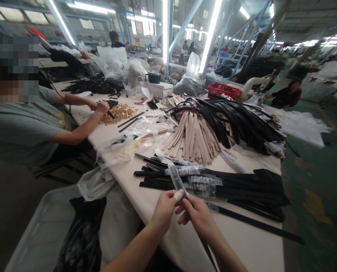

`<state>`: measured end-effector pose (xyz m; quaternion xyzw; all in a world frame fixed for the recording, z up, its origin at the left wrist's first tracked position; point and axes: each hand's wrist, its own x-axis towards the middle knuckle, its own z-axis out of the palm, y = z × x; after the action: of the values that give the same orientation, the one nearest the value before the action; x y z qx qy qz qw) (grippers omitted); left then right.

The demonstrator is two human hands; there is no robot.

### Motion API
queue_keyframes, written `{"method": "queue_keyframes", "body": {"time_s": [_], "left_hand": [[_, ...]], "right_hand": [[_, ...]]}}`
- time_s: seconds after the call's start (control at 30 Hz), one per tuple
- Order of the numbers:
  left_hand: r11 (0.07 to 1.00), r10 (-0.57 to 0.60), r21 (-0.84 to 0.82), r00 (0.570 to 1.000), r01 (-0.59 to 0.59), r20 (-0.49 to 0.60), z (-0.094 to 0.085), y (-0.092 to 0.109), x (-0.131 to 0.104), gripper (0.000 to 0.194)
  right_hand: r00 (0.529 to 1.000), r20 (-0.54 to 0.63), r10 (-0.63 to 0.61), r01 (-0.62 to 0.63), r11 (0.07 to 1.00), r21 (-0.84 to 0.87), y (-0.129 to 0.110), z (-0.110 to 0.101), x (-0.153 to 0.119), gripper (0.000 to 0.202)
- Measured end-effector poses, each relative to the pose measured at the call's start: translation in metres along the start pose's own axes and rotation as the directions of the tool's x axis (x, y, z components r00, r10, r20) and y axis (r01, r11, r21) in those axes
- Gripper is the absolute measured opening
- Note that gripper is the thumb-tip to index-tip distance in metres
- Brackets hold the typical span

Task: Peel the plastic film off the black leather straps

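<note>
Centrally, 2 bare hands, close together above a pale table (242,245); clock positions read from them, 12 being straight ahead.

Left hand (166,207): thumb and fingers pinched on the near end of 1 clear plastic sleeve (175,176), which extends toward 11 o'clock.

Right hand (199,213): thumb and fingers closed at the same end, with 1 black strap (208,254) trailing toward 5 o'clock. Join of strap and sleeve: hidden by the fingers.

Wrapped black straps (242,185), several, clear plastic about them: just beyond, 12 to 3 o'clock, lying flat.

Beige straps (191,139), fanned: 12 o'clock.

Glossy black straps (242,121), heaped: 1 o'clock, beside the beige.

Red basket (223,90): farther off, 1 o'clock.

Gold-coloured pieces (120,113), piled: between 10 and 11 o'clock, a co-worker's hand (102,108) at the edge.

Pale bin (35,223), black material (80,230) inside: 9 o'clock, below table height.
</note>
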<state>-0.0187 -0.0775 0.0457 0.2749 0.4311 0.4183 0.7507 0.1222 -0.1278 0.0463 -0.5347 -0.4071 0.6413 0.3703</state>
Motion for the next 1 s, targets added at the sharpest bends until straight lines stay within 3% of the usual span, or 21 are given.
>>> {"method": "queue_keyframes", "body": {"time_s": [0.07,0.17,0.2,0.37,0.5,0.6,0.73,0.83,0.9,1.0], "left_hand": [[1.0,0.013,0.002,1.0,-0.013,-0.022,0.001,0.004,-0.001,0.034],[0.988,0.148,-0.004,0.969,-0.152,-0.198,-0.002,0.012,0.0,0.031],[0.988,0.155,0.008,0.965,-0.156,-0.211,-0.002,0.011,-0.001,0.032],[0.995,-0.027,0.094,1.0,0.027,-0.006,0.006,-0.014,-0.022,0.038],[1.0,0.026,0.006,0.996,-0.026,-0.08,0.004,-0.003,-0.014,0.033],[0.991,-0.082,-0.107,0.996,0.078,-0.04,0.005,0.006,-0.003,0.043],[0.995,-0.064,-0.078,0.996,0.06,-0.056,0.021,-0.023,-0.012,0.042],[0.99,-0.138,-0.02,0.99,0.138,0.003,0.03,-0.046,-0.027,0.048],[0.99,-0.138,-0.006,0.99,0.138,0.002,0.03,-0.047,-0.03,0.047],[0.998,-0.019,-0.066,0.994,0.012,-0.105,0.027,-0.041,-0.03,0.04]], "right_hand": [[1.0,0.017,0.007,-0.008,1.0,0.014,-0.003,0.0,-0.003,0.05],[0.996,0.069,0.059,-0.059,0.998,-0.006,-0.005,0.0,-0.012,0.05],[0.996,0.063,0.063,-0.062,0.998,-0.01,-0.004,0.0,-0.015,0.051],[1.0,-0.015,-0.017,0.017,1.0,-0.004,0.0,0.001,-0.02,0.054],[0.997,0.036,0.063,-0.063,0.998,0.018,0.011,0.001,-0.03,0.054],[0.993,0.048,0.11,-0.111,0.993,0.027,0.021,0.004,-0.036,0.056],[0.995,0.002,0.1,-0.1,0.995,0.016,0.025,0.007,-0.031,0.059],[0.998,-0.058,0.035,-0.037,0.999,-0.031,0.024,0.006,-0.028,0.057],[0.999,-0.026,0.036,-0.036,0.999,-0.009,0.025,0.005,-0.031,0.055],[0.993,0.053,0.105,-0.108,0.992,0.067,0.029,0.005,-0.037,0.056]]}}
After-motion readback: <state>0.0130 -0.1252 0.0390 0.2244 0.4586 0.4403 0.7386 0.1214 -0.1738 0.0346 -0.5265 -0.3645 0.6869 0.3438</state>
